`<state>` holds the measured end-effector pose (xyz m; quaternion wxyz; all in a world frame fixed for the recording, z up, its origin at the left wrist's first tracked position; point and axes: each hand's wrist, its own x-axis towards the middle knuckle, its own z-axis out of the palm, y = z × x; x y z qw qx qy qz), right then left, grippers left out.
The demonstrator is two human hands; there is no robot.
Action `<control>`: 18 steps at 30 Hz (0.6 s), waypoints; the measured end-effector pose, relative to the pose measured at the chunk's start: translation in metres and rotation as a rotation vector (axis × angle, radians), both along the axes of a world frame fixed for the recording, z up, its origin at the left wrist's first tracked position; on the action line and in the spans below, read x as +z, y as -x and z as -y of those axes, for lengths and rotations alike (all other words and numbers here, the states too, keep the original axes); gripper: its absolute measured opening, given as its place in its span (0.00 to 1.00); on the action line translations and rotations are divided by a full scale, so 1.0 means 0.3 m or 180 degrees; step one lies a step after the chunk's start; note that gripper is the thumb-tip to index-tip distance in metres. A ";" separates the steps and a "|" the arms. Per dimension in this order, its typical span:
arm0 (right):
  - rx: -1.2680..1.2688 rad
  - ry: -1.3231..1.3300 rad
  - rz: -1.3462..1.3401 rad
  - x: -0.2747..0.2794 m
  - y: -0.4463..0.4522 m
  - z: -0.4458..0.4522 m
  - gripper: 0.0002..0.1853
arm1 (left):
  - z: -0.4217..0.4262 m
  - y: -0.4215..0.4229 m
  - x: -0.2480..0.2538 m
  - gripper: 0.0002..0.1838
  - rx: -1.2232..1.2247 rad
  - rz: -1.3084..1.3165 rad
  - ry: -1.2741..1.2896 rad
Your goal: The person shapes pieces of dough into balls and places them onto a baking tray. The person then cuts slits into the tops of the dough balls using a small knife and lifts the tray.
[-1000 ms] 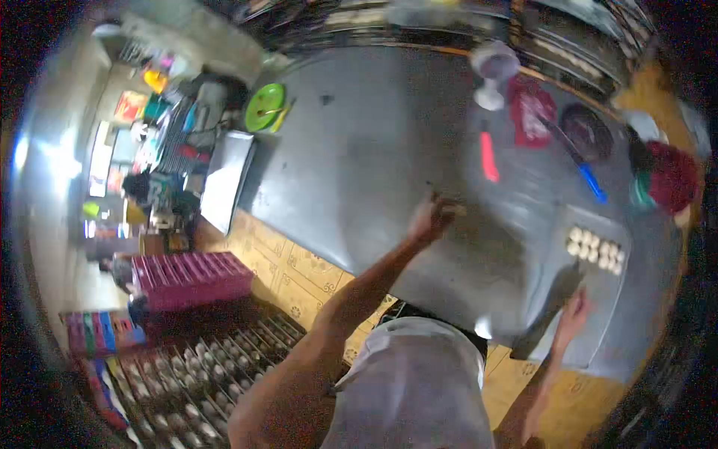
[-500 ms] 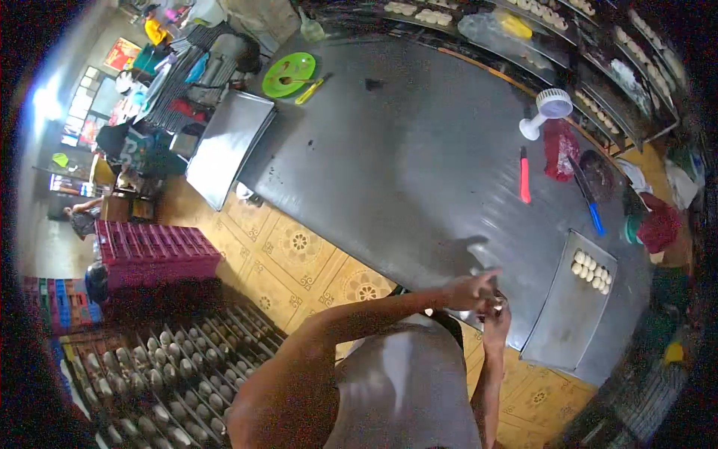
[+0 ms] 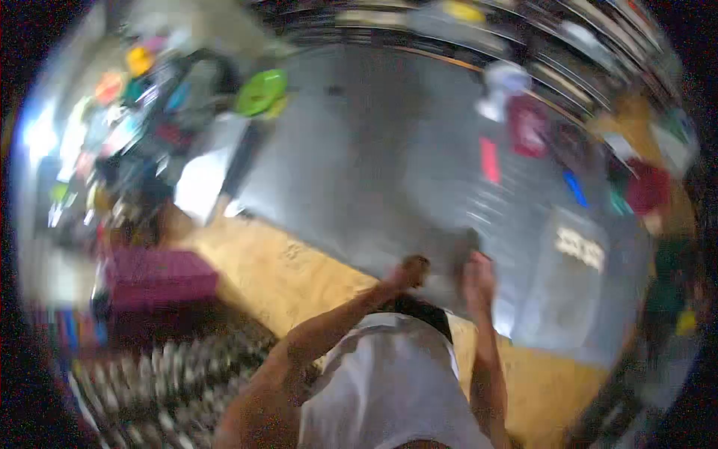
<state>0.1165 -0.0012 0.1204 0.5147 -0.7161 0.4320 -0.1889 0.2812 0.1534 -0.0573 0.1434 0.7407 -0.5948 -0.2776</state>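
Hanging apart near the grey tabletop [image 3: 359, 172], both hands [image 3: 409, 271] [image 3: 479, 280], grip too blurred to tell; yellow floor [image 3: 262, 251], purple crate [image 3: 161, 275] leftward

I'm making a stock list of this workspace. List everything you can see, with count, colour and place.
table: 1, grey, centre
tray: 1, grey, table's right end
pieces: too blurred to count, whitish, on tray
plate: 1, green, table's far left corner
fan-like object: 1, white, table's far edge
strip: 1, pinkish red, table's right half
handle-like piece: 1, blue, beyond tray
crates: uncountable, maroon, left
loaded rack: 1, dark and whitish, lower left
shelving: several levels, dark, upper right
floor: yellow, below table
shirt: 1, white, bottom centre
left hand: 1, bare, table's near edge
right hand: 1, bare, beside left
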 end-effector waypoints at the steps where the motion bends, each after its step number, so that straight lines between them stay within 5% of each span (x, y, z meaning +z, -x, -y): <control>1: 0.0388 0.1066 -0.0296 -0.204 0.052 0.072 0.21 | -0.065 0.018 -0.011 0.12 0.0449 -0.1042 0.0737; 2: 0.0229 0.0833 0.0038 -0.192 0.035 0.093 0.20 | -0.098 0.032 -0.027 0.10 0.0844 -0.2015 0.1631; 3: 0.0356 0.0884 0.0039 -0.280 0.018 0.167 0.20 | -0.074 0.003 -0.077 0.08 0.0475 -0.0836 0.0886; 4: 0.0237 0.0047 0.0452 -0.237 0.000 0.205 0.19 | -0.078 0.008 0.053 0.11 0.2011 -0.3462 0.0331; 5: 0.0205 0.1029 0.0444 -0.333 -0.043 0.269 0.19 | -0.108 0.006 -0.045 0.13 0.1886 -0.5147 0.1056; 6: 0.0188 0.0360 -0.0049 -0.307 -0.088 0.344 0.20 | -0.122 -0.029 0.044 0.13 0.2022 -0.5061 0.1246; 8: 0.0397 0.1492 -0.0137 -0.534 -0.149 0.545 0.22 | -0.139 -0.054 0.315 0.12 0.2654 -0.3465 0.0850; 12: 0.0576 0.1722 -0.0855 -0.240 -0.405 0.630 0.25 | -0.233 -0.163 0.215 0.10 0.3100 -0.3451 0.0657; 13: 0.0468 0.2617 -0.0670 -0.201 -0.470 0.649 0.25 | -0.258 -0.183 0.191 0.10 0.3130 -0.3453 0.0678; 16: 0.0264 0.3330 -0.0843 -0.361 -0.580 0.821 0.24 | -0.316 -0.290 0.159 0.09 0.3345 -0.3465 0.0629; 18: 0.0907 0.2452 -0.0909 -0.496 -0.609 0.980 0.25 | -0.339 -0.406 0.222 0.08 0.3094 -0.3285 0.0563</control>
